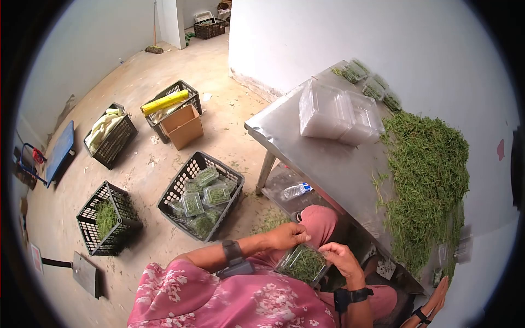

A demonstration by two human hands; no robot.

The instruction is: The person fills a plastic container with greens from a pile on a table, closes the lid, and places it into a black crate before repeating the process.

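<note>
A clear plastic clamshell box [304, 265] packed with green leafy stems rests at my lap, its lid down over the greens. My left hand [287, 236] is closed, thumb and fingers pinched at the box's far edge. At the right corner, my right hand [343, 259] grips the rim between thumb and fingers. Beside my left arm, a black crate [201, 236] on the floor holds several similar filled boxes [192, 204]. To the right, a large heap of loose green stems [429, 175] lies on the metal table [273, 124].
Stacked clear boxes [328, 116] and filled boxes [374, 87] stand on the table, a water bottle [296, 191] on its lower shelf. Another person's hand [436, 299] is at lower right. Around the floor are crates [112, 143], a cardboard box [184, 127], a scale [86, 275] and a blue trolley [60, 153].
</note>
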